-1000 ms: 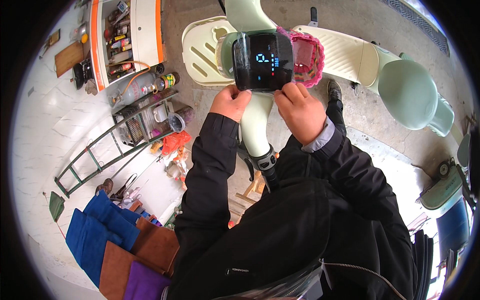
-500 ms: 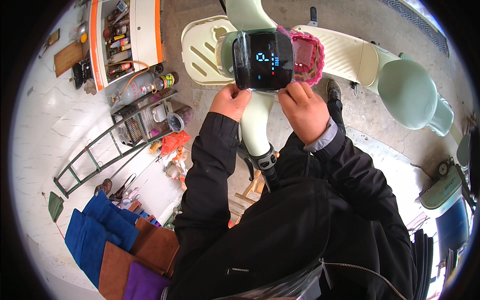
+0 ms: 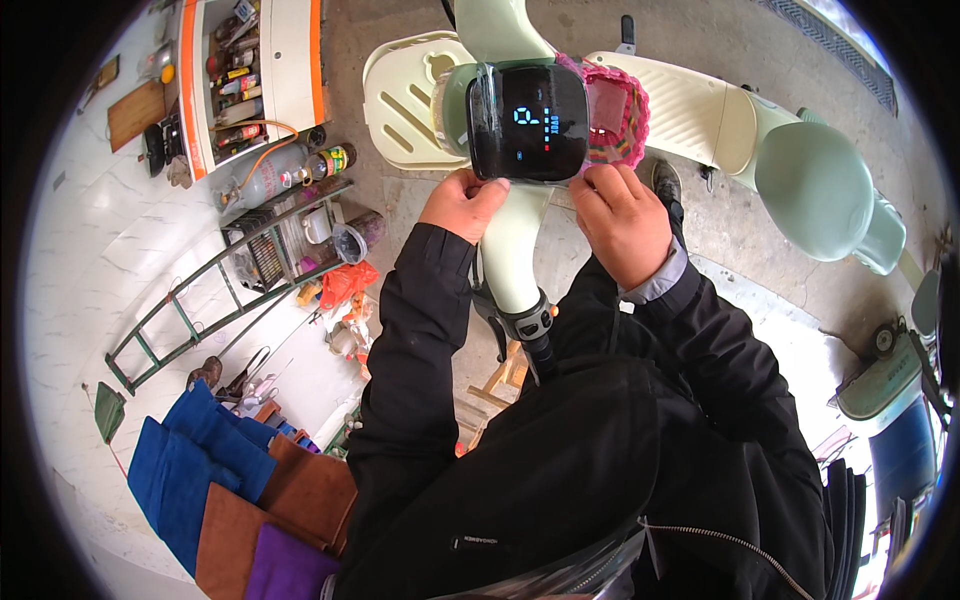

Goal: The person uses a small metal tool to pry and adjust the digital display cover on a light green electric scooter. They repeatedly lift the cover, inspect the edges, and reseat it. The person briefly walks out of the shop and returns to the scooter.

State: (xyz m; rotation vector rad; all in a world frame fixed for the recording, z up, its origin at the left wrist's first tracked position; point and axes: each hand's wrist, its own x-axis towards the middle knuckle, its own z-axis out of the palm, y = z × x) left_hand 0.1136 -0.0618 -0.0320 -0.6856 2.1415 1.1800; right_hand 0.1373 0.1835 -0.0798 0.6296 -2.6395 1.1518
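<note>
A dark, glossy scooter dashboard display (image 3: pixel 550 150) with lit blue symbols sits between my hands. Shiny, wrinkled clear film (image 3: pixel 486 92) shows along its left side. My left hand (image 3: pixel 460 207) is closed in a pinch at the display's lower left corner, thumb against the edge. At the lower right corner, my right hand (image 3: pixel 628 228) has its fingers curled together, tips close to the edge. Whatever lies between the fingertips of either hand is too small to make out. Below the display, the pale green handlebar (image 3: pixel 514 250) runs toward me, ending in a black grip (image 3: pixel 541 357).
A pink woven basket (image 3: pixel 612 115) adjoins the display's right side. Beyond it lie the cream footboard (image 3: pixel 680 105) and green seat (image 3: pixel 815 185). A slotted cream rack (image 3: pixel 400 110) is at left. Farther left are a ladder (image 3: pixel 190 290), a bottle cabinet (image 3: pixel 285 60) and folded blue cloths (image 3: pixel 185 470).
My right hand has shifted slightly right and toward me, its fingertips now at the display's very corner. My left hand stays at the lower left corner, its thumb slightly farther right.
</note>
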